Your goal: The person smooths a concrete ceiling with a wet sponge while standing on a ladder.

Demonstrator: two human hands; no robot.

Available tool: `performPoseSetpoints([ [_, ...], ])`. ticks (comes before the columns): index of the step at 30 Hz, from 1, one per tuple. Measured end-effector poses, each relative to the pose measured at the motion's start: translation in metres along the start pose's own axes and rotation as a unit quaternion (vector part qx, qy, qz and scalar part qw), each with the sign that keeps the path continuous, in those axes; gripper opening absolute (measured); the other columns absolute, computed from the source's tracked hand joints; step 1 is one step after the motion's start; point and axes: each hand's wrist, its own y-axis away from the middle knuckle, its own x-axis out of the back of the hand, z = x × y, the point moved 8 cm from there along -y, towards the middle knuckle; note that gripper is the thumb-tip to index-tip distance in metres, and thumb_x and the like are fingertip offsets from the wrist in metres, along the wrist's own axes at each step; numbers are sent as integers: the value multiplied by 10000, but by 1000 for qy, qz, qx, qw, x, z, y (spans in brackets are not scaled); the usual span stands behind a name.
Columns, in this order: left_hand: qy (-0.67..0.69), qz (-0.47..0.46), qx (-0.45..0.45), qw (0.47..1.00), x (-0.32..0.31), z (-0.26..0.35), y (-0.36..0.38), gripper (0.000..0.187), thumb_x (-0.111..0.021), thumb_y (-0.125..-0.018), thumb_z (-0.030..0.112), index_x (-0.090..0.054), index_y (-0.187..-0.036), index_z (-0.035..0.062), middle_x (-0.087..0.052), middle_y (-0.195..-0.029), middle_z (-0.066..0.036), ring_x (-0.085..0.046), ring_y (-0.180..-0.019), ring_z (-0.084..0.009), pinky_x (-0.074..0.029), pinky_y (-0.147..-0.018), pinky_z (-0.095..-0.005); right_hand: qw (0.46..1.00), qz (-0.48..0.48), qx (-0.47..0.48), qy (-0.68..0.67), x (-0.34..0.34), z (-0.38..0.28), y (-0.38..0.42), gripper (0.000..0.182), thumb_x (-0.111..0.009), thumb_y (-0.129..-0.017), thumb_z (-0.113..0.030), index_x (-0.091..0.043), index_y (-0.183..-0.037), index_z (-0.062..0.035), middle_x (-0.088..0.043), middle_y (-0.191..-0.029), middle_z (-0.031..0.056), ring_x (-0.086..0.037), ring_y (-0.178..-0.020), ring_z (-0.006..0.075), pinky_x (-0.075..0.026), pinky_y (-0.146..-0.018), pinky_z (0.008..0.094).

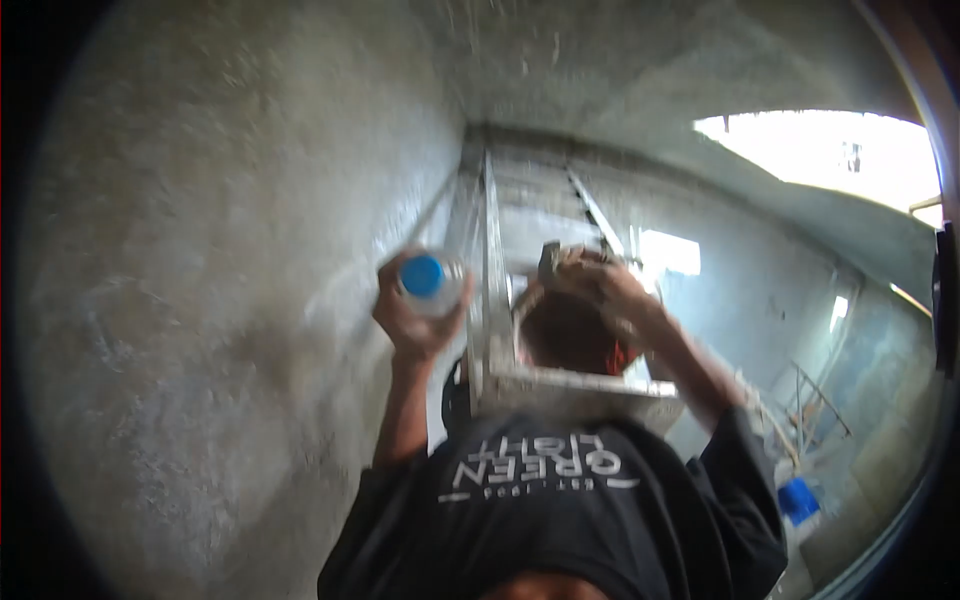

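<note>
Clear bottle (448, 298), one: transparent body, seen nearly end-on, its round blue cap (422, 276) turned towards the camera; contents cannot be made out. Held in the left hand (415, 325), fingers and thumb curled about its sides, palm behind and below; placed in front of the rough grey wall (200, 300), to the left of the pale ladder-like frame (492, 270)

Greyish item (552, 262), one: small, dull, blurred, with a darker upright edge; material and exact shape cannot be told. Held in the right hand (605, 280), the fingers bent around it. Situated well apart from the bottle, with the nearer upright of the frame seen between the two hands

Dark rounded form (570, 332), one: brown, with a red patch at its right edge; seen just below the right hand and above the pale crossbar (580, 383); identity unclear, contact with the hand not determinable

Black shirt (540, 500), worn: white lettering, shown upside down, below the crossbar

Blue object (799, 501), one: blurred, at the lower right

Bright opening (830, 155), one: recorded at the upper right
</note>
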Motion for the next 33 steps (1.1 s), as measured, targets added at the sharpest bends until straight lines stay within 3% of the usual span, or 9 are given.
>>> performPoseSetpoints([
  [1,-14,-25,-7,1000,-2,-3,1,608,-878,-613,229,-543,-1080,30,-633,-947,-104,-649,-807,-218,-529,-747,-335,993,-25,114,37,2,-4,-26,139,-593,-859,-18,-607,-997,-24,-606,-1044,61,-617,-930,155,-527,-817,257],
  [2,12,-2,-24,1000,-1,1,-2,597,-877,-619,246,-551,-1068,27,-634,-937,-105,-652,-806,-227,-531,-748,-341,975,-22,-2,-221,-2,9,-51,83,-593,-865,-32,-607,-946,-29,-615,-1011,53,-622,-901,146,-525,-803,261],
  [4,25,4,-38,999,0,8,-6,585,-874,-628,256,-553,-1061,28,-633,-939,-111,-653,-803,-229,-534,-743,-343,968,34,30,-247,-8,-24,-92,85,-597,-881,-72,-609,-951,-25,-624,-1001,53,-626,-898,141,-516,-781,253],
  [7,34,-9,-16,999,-3,5,-12,549,-866,-642,239,-558,-1050,39,-636,-942,-111,-655,-799,-229,-539,-733,-332,951,2,278,-138,-23,-113,-170,181,-534,-925,-128,-505,-756,-72,-447,-724,13,-435,-666,141,-431,-741,297],
  [9,47,-2,-16,999,-3,3,-15,546,-867,-640,238,-560,-1045,40,-637,-941,-109,-655,-800,-224,-540,-734,-329,860,-245,374,-247,-20,-168,-232,111,-482,-928,-37,-558,-952,40,-596,-978,133,-575,-938,204,-464,-881,316],
  [11,60,5,-14,998,0,-2,-19,543,-868,-637,238,-563,-1040,40,-637,-939,-107,-656,-800,-219,-541,-734,-326,891,87,300,-330,-8,-225,-250,174,-436,-938,-46,-573,-983,50,-620,-1002,163,-608,-929,265,-510,-878,348],
  [13,52,8,-16,998,1,-6,-21,553,-870,-632,228,-558,-1047,36,-639,-939,-104,-658,-802,-212,-542,-738,-318,826,155,345,-419,-4,-285,-266,237,-387,-944,-45,-575,-1040,61,-630,-1046,189,-622,-937,313,-533,-895,386],
  [23,52,13,-19,998,6,-26,-31,553,-866,-635,224,-553,-1047,26,-648,-894,-101,-666,-774,-204,-549,-716,-309,795,158,382,-445,19,-445,-366,294,-367,-950,-68,-556,-1122,77,-617,-1102,210,-602,-1024,340,-502,-963,419],
  [33,64,11,-3,998,12,-27,-25,551,-865,-640,218,-553,-1050,22,-651,-882,-106,-676,-769,-201,-553,-701,-306,811,113,378,-433,65,-462,-360,298,-366,-950,-69,-552,-1131,76,-613,-1113,212,-596,-1037,342,-497,-970,424],
])
